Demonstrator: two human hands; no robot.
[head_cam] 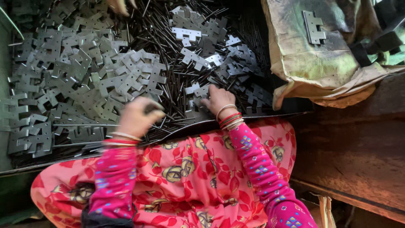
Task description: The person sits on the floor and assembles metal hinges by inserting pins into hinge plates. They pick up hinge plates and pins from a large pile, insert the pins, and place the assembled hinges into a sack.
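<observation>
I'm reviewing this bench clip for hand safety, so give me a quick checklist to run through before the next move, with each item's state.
1. Left hand grips a dark metal piece: ok, though blurred.
2. Right hand rests flat on the thin metal pins: ok.
3. Hands bare among the stamped hinge plates: not ok.
4. Another person's hand apart at the far edge: ok.
5. Loose hinge plate lies flat on the sack: ok.
</observation>
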